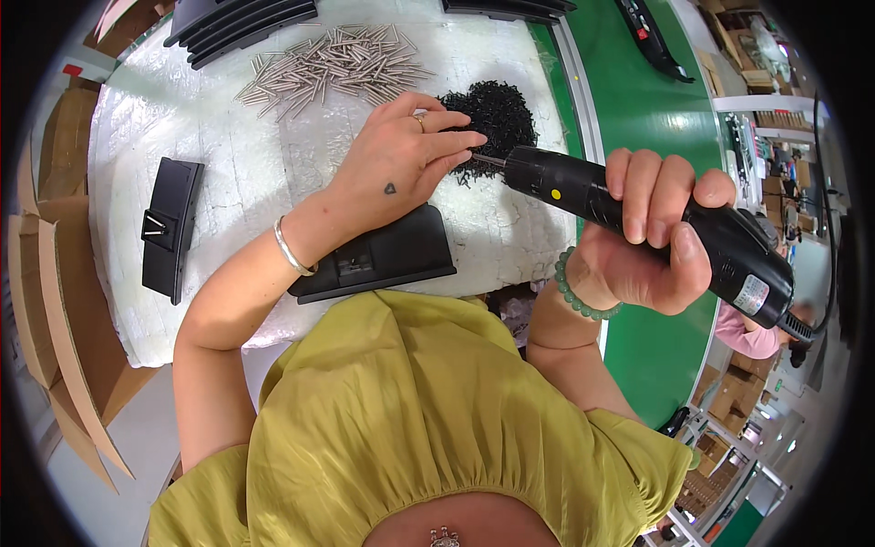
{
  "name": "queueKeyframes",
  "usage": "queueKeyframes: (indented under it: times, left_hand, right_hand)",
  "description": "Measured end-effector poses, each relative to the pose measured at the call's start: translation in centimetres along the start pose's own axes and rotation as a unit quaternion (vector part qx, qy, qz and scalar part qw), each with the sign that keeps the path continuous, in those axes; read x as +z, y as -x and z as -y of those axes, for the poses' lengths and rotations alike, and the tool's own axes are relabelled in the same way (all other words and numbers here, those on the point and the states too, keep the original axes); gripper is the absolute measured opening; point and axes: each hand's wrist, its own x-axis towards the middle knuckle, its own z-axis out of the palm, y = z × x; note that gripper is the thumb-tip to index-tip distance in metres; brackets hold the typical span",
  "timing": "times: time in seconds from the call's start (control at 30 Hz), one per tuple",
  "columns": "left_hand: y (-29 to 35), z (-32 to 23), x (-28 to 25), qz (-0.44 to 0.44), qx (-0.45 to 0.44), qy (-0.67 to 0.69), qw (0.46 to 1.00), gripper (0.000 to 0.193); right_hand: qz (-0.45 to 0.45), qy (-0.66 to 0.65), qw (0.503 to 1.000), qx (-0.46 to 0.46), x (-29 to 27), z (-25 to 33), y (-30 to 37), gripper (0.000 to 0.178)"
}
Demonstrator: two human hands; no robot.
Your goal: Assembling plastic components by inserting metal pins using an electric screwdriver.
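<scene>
With the dial centred on the fingertips of the left hand (396, 155), look nearest, at seven o'clock, for the black panel (415, 241), lying near the close edge of the bench (510, 228), partly hidden by the left forearm. At four o'clock, note the right hand (633, 266), fingers curled firmly around the electric screwdriver (576, 187), with the bit (492, 160) pointing toward nine o'clock. At its tip, see the left thumb and forefinger close together; cannot tell about any screw pinched between them.

For what looks like loading a screw onto the bit, hold the screwdriver steady, line up screw and bit straight, and press gently until snug. Avoid any spin with bare fingertips at the tip. Check for tilt before letting go.

Just beyond, at one o'clock, find the pile of black screws (497, 109), right beside the left fingertips and handy for picking. Well apart at nine o'clock, see a second black panel (182, 205). Farther, at ten o'clock, find the heap of metal pins (337, 68), and past it the stack of black panels (239, 25).
</scene>
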Motion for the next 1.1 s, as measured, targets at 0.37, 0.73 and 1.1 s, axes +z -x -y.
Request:
queueKeyframes:
  times: [0.37, 0.73, 1.1]
  left_hand:
    - [0.1, -0.7, -0.5, -0.031, -0.029, 0.104, 0.994, 0.013]
    - [0.3, -1.3, -1.0, -0.011, -0.047, 0.11, 0.993, 0.011]
    - [0.9, -1.2, -1.5, -0.001, -0.027, 0.079, 0.997, 0.009]
  right_hand:
    - [0.016, 0.017, 1.0, 0.012, 0.5, 0.6, -0.5, 0.03]
    - [0.081, 0.061, 0.995, 0.02, 2.0, 1.0, -0.2, 0.03]
    - [0.085, 0.011, 0.996, 0.003, 2.2, 0.4, -0.4, 0.033]
